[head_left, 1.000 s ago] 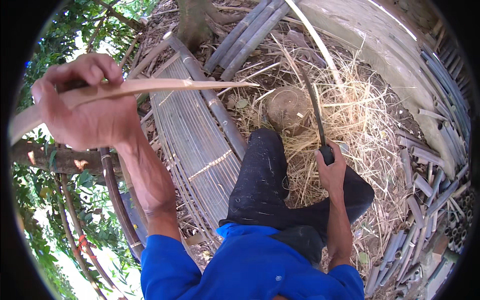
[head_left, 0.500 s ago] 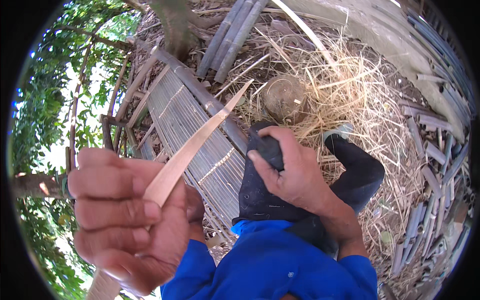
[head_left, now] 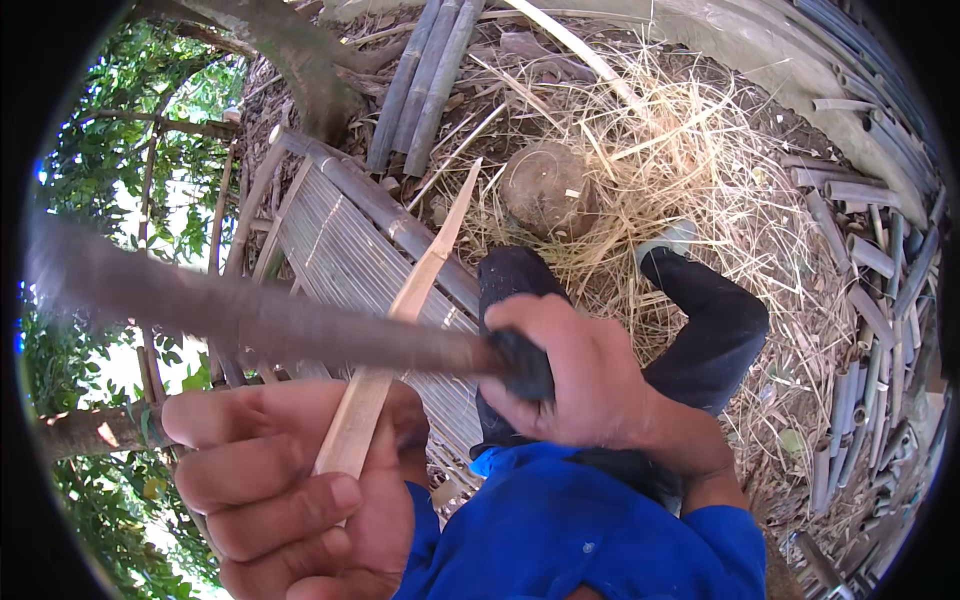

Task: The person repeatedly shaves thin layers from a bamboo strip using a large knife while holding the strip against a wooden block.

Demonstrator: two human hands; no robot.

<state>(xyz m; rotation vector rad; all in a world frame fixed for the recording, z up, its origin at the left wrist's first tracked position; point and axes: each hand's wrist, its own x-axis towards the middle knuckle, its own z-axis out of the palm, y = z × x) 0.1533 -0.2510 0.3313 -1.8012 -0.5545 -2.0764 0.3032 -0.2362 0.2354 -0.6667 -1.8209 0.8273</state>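
My left hand [head_left: 290, 490] is closed around the lower part of a pale, tapered wooden strip [head_left: 425, 275]. The narrow tip of this strip points up and away from me. In my right hand [head_left: 600, 385] is the black handle of a big knife [head_left: 230, 315], fingers wrapped round it. Its long dark blade, smeared by motion, reaches left above my left hand and passes in front of the strip, hiding part of it. Whether the blade touches the wood I cannot tell. Beneath my right hand is my dark-trousered leg.
A slatted bamboo bench [head_left: 330, 230] stands beyond my left hand. Farther off are a round brown block [head_left: 548, 190] amid straw-like shavings [head_left: 690, 150], bamboo poles [head_left: 415, 90] and a tree trunk [head_left: 310, 85]. Cut bamboo pieces [head_left: 870, 330] line the right side.
The knife blade has swung up into view across the strip. My left hand has lowered slightly and shifted right, still gripping the wood. The whole view has shifted a little.
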